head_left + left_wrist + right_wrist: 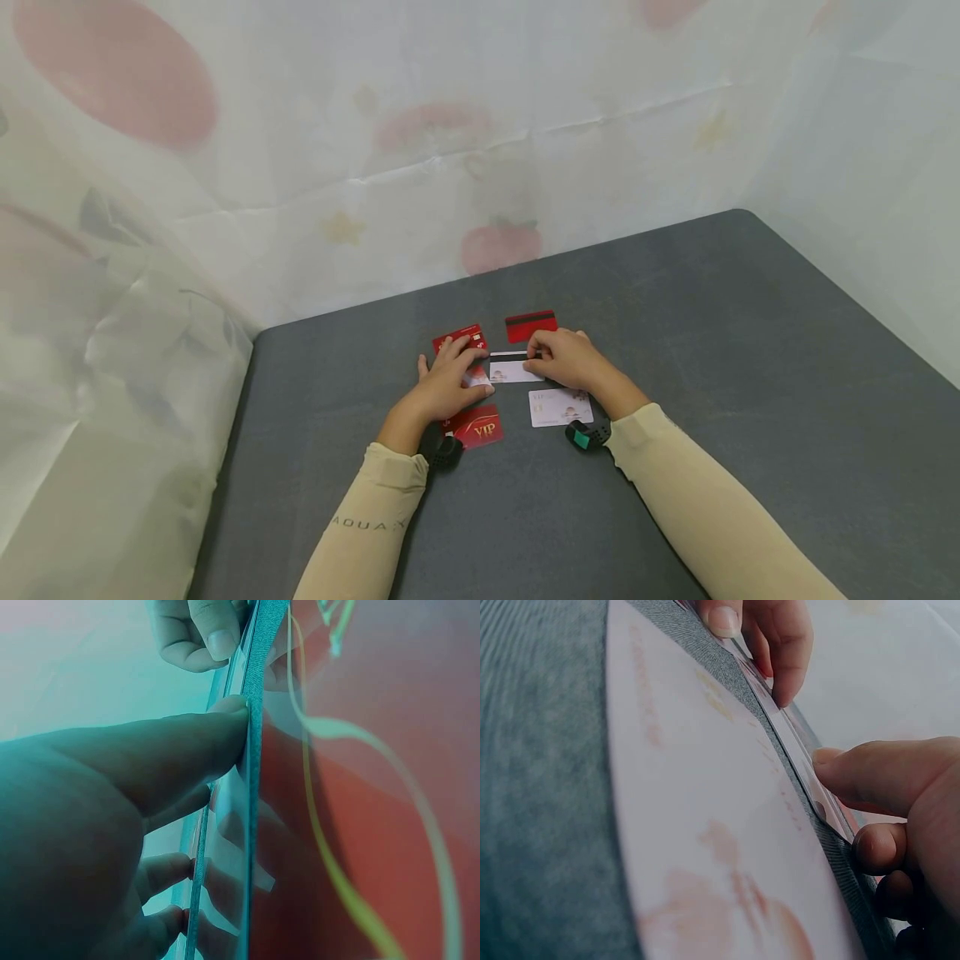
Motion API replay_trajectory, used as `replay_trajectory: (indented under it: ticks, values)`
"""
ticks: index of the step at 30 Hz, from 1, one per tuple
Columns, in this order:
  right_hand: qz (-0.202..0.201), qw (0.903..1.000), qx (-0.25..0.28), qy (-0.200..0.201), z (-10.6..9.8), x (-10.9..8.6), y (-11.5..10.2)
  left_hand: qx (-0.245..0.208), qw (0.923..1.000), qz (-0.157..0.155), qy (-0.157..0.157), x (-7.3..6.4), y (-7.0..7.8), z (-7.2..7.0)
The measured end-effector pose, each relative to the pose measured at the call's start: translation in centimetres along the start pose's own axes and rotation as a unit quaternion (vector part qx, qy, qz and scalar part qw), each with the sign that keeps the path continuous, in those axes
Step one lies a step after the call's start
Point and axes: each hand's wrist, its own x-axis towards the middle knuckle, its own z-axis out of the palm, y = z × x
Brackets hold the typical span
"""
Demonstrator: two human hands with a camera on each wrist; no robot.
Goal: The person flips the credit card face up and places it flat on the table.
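My left hand (450, 383) is spread over a white card (476, 377), covering much of it; its thumb rests at the near edge and its fingers reach a red chip card (468, 333). To the right, my right hand (568, 358) has its thumb and curled forefinger on the right end of a white card with a black stripe (512, 369). That thumb (832, 766) presses at the card's edge in the right wrist view. Below the hands lie a red VIP card (480, 427), close up in the left wrist view, and a white VIP card (561, 407).
A red card with a black stripe (531, 326) lies beyond my right hand. All the cards lie on a dark grey table (675, 317). Pale printed sheeting (420, 200) hangs behind the table, with more bulging along its left edge.
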Motion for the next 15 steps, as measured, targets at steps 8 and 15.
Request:
replay_trajectory:
  ticks: [8,15]
  values:
    - [0.001,1.0,0.004,0.001,-0.04,0.01,0.04,-0.001,1.0,-0.001,0.0,0.0,0.04,0.03]
    - [-0.001,1.0,0.005,0.003,-0.06,-0.04,0.01,-0.001,1.0,-0.002,0.0,-0.04,0.09,-0.04]
